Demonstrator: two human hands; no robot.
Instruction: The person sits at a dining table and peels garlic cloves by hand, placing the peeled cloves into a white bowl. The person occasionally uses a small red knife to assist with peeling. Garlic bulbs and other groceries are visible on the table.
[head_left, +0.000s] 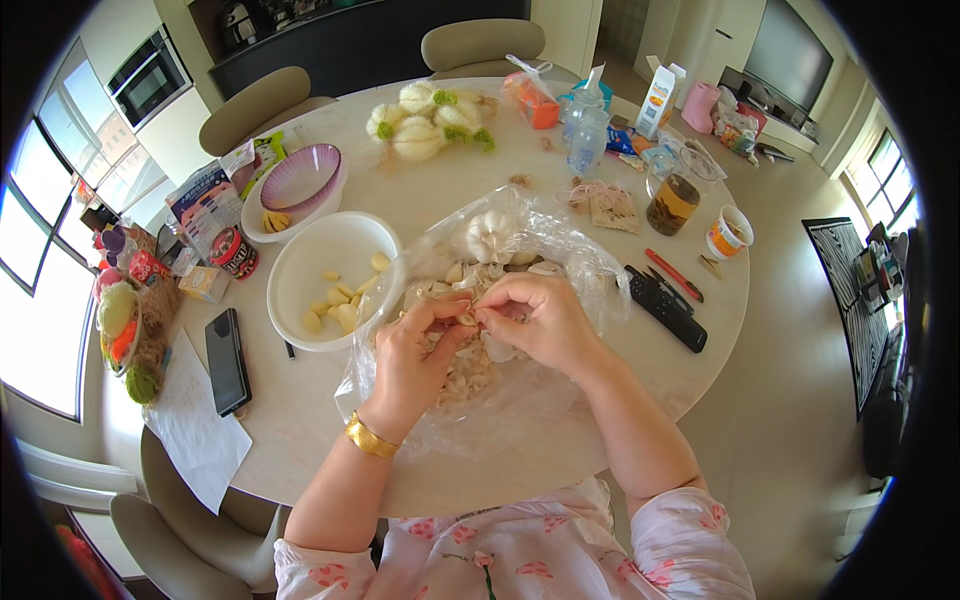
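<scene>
Between the fingertips of my left hand sits a garlic clove, partly in its skin. My right hand pinches at the same clove with thumb and forefinger; what exactly it grips is too small to tell. Both hands are above a clear plastic bag spread on the table. On the bag lie loose garlic skins, unpeeled cloves and a whole garlic bulb at the far side. Left of my hands stands a white plastic bowl with several peeled cloves in it.
A second white bowl holds a purple bowl. A phone and a paper sheet lie left. Right are a black remote control, a red cutter and a glass cup. Crocheted white pieces sit far back.
</scene>
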